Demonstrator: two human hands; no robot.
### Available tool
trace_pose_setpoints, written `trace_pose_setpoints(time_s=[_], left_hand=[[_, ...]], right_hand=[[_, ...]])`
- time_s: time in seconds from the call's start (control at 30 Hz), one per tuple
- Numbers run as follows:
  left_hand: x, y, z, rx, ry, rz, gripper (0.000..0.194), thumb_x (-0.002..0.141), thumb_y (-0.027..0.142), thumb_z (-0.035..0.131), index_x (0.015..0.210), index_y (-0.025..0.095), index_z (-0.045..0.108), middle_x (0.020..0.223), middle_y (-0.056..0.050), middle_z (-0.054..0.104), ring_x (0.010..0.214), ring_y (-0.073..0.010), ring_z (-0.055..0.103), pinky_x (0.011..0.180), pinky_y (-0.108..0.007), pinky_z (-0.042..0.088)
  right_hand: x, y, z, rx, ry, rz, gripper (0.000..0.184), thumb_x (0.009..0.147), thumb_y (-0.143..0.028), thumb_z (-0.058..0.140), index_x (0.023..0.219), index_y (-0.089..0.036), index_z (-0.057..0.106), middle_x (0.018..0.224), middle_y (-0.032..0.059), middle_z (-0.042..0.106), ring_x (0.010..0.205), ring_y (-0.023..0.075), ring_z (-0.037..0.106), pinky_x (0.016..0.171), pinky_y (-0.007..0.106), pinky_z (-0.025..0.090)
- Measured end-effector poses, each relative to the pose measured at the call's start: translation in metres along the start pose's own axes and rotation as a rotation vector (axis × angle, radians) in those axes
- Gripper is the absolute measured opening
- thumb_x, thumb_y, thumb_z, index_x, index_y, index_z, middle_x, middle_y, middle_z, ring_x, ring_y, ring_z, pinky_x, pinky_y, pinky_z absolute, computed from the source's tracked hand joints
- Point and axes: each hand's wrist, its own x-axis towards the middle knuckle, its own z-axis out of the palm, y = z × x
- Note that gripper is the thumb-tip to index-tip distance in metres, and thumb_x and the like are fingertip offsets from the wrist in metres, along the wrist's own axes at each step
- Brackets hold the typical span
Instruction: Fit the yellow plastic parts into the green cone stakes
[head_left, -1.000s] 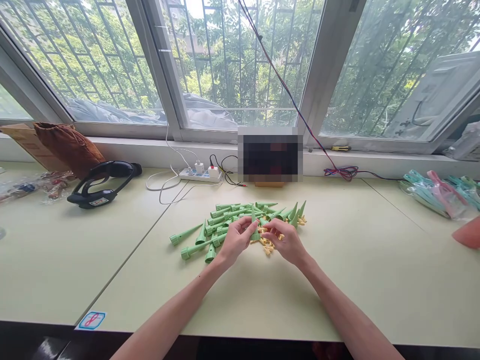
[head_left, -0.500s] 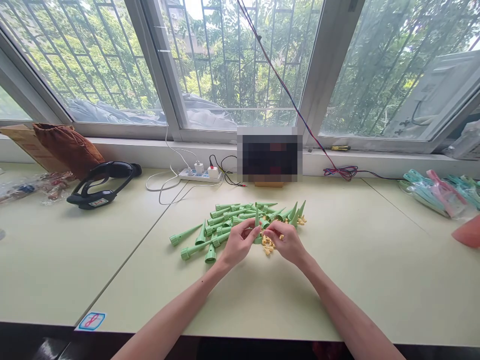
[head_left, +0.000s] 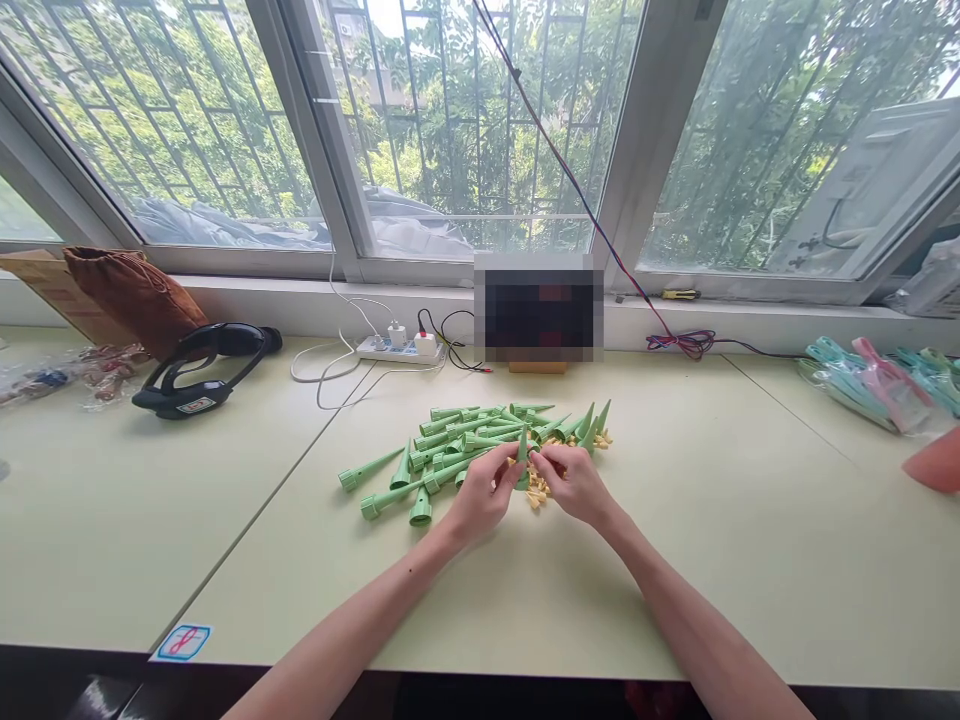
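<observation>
My left hand point(head_left: 484, 495) is closed around a green plastic watering spike point(head_left: 523, 452), which stands tip up between thumb and fingers. Right beside it, my right hand point(head_left: 576, 483) is pinched against the spike's side; whatever its fingertips hold is hidden. Beneath and behind the hands lie small yellow plastic pieces point(head_left: 536, 497). A pile of similar green spikes point(head_left: 439, 440) spreads to the left and behind, most on their sides. A few more spikes point(head_left: 587, 428) point upward behind my right hand.
Toward the window are a white power strip point(head_left: 397, 350) with cables and a blurred dark screen point(head_left: 538, 315). A black headset point(head_left: 202, 375) and brown drawstring bag point(head_left: 135, 300) sit on the left. Bagged coloured plastic items point(head_left: 877, 385) lie at the right.
The held spike has shifted slightly right, closer to my right hand. My left hand moved with it, and my right fingertips now meet the spike's side.
</observation>
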Motion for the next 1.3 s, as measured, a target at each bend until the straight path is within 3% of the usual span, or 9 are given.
trace_pose_setpoints(time_s=[0.13,0.27,0.47,0.63,0.83,1.07,1.3], left_hand=[[-0.002,-0.004,0.0,0.092,0.015,0.114,0.019,0.097,0.028,0.045,0.101,0.018,0.06,0.075,-0.001,0.054,0.062,-0.0122,0.041,0.06,-0.025,0.034],[-0.002,-0.006,0.0,0.112,0.012,0.125,0.02,0.097,0.028,0.045,0.102,0.017,0.06,0.074,-0.001,0.055,0.061,-0.0117,0.041,0.06,-0.025,0.034],[0.004,0.002,0.001,-0.126,0.026,-0.085,0.026,0.095,0.038,0.049,0.104,0.016,0.061,0.076,-0.001,0.057,0.057,-0.0097,0.043,0.052,-0.023,0.033],[0.008,0.009,-0.002,-0.316,0.115,-0.264,0.032,0.088,0.046,0.058,0.097,0.015,0.06,0.072,0.001,0.054,0.046,-0.005,0.036,0.042,-0.02,0.029],[0.01,0.011,-0.005,-0.449,0.119,-0.376,0.037,0.083,0.05,0.064,0.094,0.015,0.061,0.056,0.007,0.041,0.039,-0.0032,0.028,0.037,-0.019,0.019],[0.01,0.008,-0.003,-0.443,0.1,-0.332,0.038,0.083,0.052,0.063,0.091,0.015,0.059,0.062,0.005,0.045,0.041,-0.0023,0.027,0.037,-0.019,0.021],[0.008,0.003,-0.004,-0.3,0.073,-0.215,0.032,0.09,0.044,0.058,0.102,0.015,0.062,0.081,-0.003,0.06,0.052,-0.0063,0.042,0.045,-0.02,0.033]], right_hand=[[0.0,0.001,0.0,0.023,-0.028,0.036,0.044,0.095,-0.037,0.044,0.057,-0.021,0.029,0.052,-0.0044,0.032,0.049,0.0105,0.026,0.049,0.026,0.022],[0.0,0.003,0.001,0.047,-0.042,0.061,0.044,0.095,-0.038,0.044,0.058,-0.021,0.028,0.053,-0.005,0.029,0.05,0.0104,0.026,0.049,0.026,0.022],[0.001,0.004,0.005,-0.018,0.031,0.035,0.042,0.098,-0.038,0.044,0.061,-0.02,0.037,0.055,-0.0046,0.034,0.052,0.0107,0.029,0.051,0.026,0.025],[0.001,0.001,0.001,-0.02,0.043,-0.023,0.021,0.096,-0.036,0.051,0.089,-0.019,0.06,0.079,0.0023,0.059,0.062,0.0132,0.049,0.057,0.025,0.039],[0.001,0.0,-0.001,-0.058,0.019,-0.108,0.018,0.097,-0.031,0.051,0.092,-0.02,0.064,0.079,0.0034,0.059,0.067,0.0153,0.052,0.061,0.027,0.042],[0.0,0.001,0.0,-0.047,0.003,-0.097,0.019,0.096,-0.029,0.05,0.085,-0.019,0.062,0.074,0.0015,0.056,0.065,0.0147,0.05,0.06,0.026,0.037],[0.0,0.003,0.001,-0.002,-0.037,-0.025,0.027,0.095,-0.031,0.048,0.072,-0.018,0.054,0.065,-0.0005,0.051,0.058,0.0131,0.041,0.057,0.026,0.033]])
